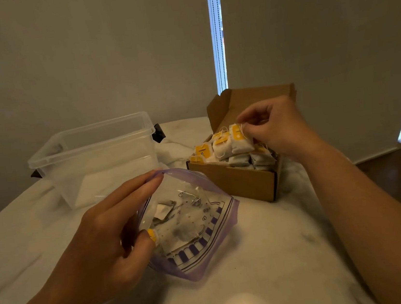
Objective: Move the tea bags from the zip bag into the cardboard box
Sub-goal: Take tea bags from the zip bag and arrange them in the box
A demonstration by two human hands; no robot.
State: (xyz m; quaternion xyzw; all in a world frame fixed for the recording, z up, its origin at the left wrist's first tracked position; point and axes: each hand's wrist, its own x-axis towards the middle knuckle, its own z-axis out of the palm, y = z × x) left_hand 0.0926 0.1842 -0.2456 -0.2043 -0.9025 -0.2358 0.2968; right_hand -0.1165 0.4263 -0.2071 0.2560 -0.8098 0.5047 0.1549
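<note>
Nearest, zip bag [193, 228] is held open at its mouth between fingers and thumb of left hand [109, 238]; a few tea bags [179, 232] are seen inside. One tea bag [240, 142] is pinched by right hand [274, 127] over the heaped cardboard box [236, 182]. It is best tucked into a gap, lest the heap spill. Marbled white table [270, 257]; clear plastic tub [93, 154] beside; blinds [319, 36] drawn.
</note>
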